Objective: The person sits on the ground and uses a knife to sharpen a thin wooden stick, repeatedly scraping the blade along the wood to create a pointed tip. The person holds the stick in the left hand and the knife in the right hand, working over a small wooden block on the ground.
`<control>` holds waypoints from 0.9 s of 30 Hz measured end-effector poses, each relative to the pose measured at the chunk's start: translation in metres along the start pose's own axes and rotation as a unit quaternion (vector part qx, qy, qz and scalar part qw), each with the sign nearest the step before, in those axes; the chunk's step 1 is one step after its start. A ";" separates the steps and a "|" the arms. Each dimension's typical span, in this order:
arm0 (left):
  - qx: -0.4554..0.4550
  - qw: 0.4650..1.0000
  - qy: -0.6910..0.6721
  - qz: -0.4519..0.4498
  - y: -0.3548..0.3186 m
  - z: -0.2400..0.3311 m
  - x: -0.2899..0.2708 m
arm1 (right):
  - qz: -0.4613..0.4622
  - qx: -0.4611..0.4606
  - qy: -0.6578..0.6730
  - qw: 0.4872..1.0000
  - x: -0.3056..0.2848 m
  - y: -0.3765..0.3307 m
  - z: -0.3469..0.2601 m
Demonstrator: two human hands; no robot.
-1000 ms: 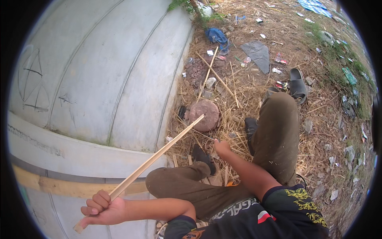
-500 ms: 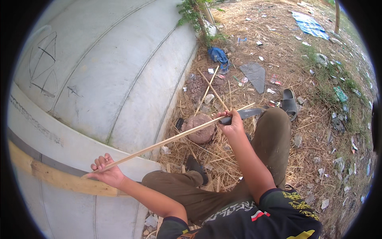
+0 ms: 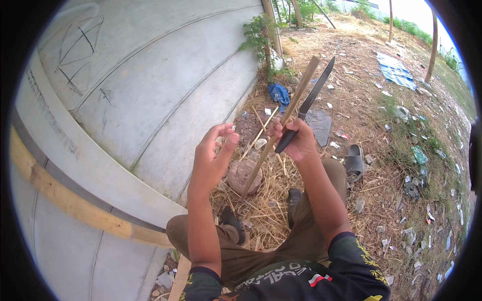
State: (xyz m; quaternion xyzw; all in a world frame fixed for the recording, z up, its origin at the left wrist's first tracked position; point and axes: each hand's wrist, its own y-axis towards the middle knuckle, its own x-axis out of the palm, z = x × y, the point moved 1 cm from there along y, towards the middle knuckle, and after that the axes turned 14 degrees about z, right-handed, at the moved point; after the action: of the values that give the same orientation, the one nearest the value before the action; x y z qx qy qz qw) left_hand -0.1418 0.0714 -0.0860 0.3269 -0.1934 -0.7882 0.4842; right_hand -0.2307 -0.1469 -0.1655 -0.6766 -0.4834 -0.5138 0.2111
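Outdoors, dry straw and litter cover bare ground beside a large curved grey concrete wall [image 3: 150, 100] on the person's left. The person sits with knees bent, seen from above. Their right hand [image 3: 296, 140] is closed around two things at once: a long thin stick [image 3: 283, 120] and the dark handle of a knife [image 3: 314, 98]. The stick slants from upper right, near the knife's tip, down to a round stump [image 3: 243, 175] in the straw between the person's feet. The knife's blade lies just beside the upper part of the stick, pointing up and away. The left hand [image 3: 213, 155] is raised near the stick but not touching it, fingers apart and loosely curled, holding nothing. A grey sandal [image 3: 354, 161] lies near the right knee. Farther off, a blue cloth [image 3: 278, 94] sits by the wall and a blue sheet [image 3: 394, 70] lies on the ground.
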 end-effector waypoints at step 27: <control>0.139 0.925 -0.192 0.298 0.030 0.128 -0.044 | 0.414 0.136 -0.044 0.899 -0.088 -0.005 0.027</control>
State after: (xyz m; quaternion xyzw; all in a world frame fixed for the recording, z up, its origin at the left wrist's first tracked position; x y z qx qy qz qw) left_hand -0.1988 0.0950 0.0381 0.1603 -0.4789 -0.6203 0.6002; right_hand -0.2220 -0.1618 -0.2562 -0.8024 -0.2336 -0.2785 0.4733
